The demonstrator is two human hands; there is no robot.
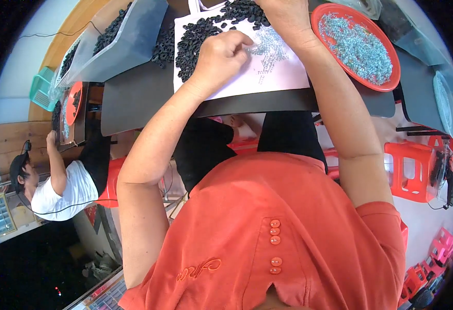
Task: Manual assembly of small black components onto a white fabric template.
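My left hand (220, 58) rests over a pale cloth bag (283, 82) lying flat on the dark table. Its fingers are curled and pressed together beside a scatter of small silvery metal pieces (270, 50); whatever they may pinch is too small to make out. A heap of small black parts (194, 44) covers the bag's left side, close to that hand. My right hand (287, 19) is at the top edge, above the silvery pieces, with its fingertips cut off from view. Right of it, a round red tray (395, 77) holds many more silvery pieces.
A grey plastic bin (133, 49) with black parts stands at the table's left. Farther left, a person in a white shirt (71, 191) works at another table beside a green basket (44, 89). A red stool (409, 170) stands at right, near a blue tray (443, 103).
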